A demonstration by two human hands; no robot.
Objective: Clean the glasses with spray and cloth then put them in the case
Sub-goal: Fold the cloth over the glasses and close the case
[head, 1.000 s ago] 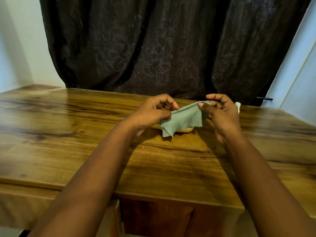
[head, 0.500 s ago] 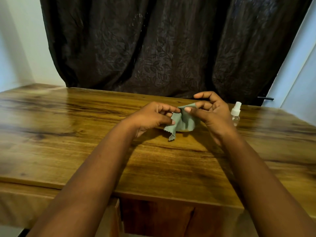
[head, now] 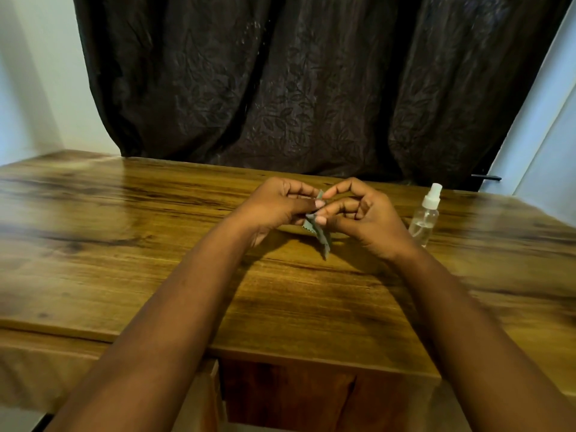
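Your hands pinch a grey-green cloth [head: 318, 230] with a zigzag edge. Right of it stands a clear bottle [head: 424, 220] with a white sprayer. Under it, the table [head: 124, 244] is streaky brown wood grain; behind it, the curtain [head: 296, 88] is black with a leaf pattern.

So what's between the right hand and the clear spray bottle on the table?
Head view: only bare wooden table separates the right hand from the clear plastic spray bottle.

Most of the cloth [head: 318, 228] is buried between the left hand [head: 274, 205] and right hand [head: 363, 215], only a crumpled strip showing. Something pale sits on the table behind them, hidden, can't tell what. Both forearms run off the bottom edge.
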